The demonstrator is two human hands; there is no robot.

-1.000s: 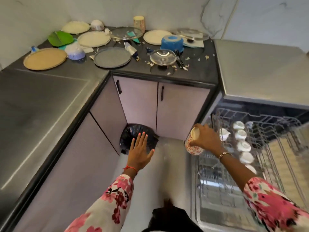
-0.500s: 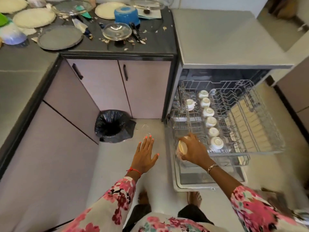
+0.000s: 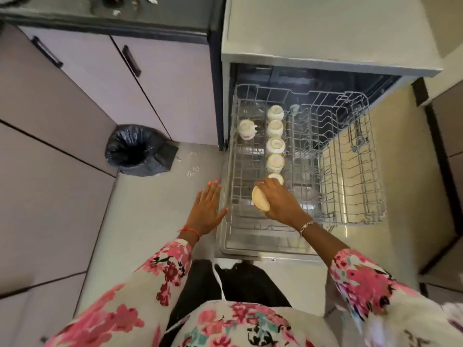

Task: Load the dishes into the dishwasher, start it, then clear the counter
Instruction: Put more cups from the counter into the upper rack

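Open dishwasher (image 3: 325, 33) at right, door dropped flat toward the person; its upper rack (image 3: 370, 156) is drawn fully out over the door. Cabinet fronts (image 3: 162, 78) fill the left; above them runs a dark strip of bench (image 3: 150, 18) carrying a few pale scraps. A black-lined bin (image 3: 136, 150) stands on the floor in the corner beside the dishwasher.

Left grip (image 3: 208, 211): released, fingers straight and spread, hovering over the floor just beside the door's left edge, holding nothing. Right grip (image 3: 280, 204): clenched round a cream cup (image 3: 260, 202), tipped on its side above the near-left part of the upper rack, apparently not yet seated.

A row of inverted cups (image 3: 275, 145), five as far as can be counted, runs front to back down the rack; a lone cup (image 3: 246, 128) sits in the lane to their left.

Progress, as judged: loading is under way and probably early; only cups are racked, and the right half of the rack is bare; starting the machine and clearing the bench remain.

Obscured: the bench is cut off by the upper frame edge, so what waits on it cannot be told; the nearest cup of the row is partly behind the right grip; the lower rack shows only through the wires; no controls are visible; the lower right corner is blurred.
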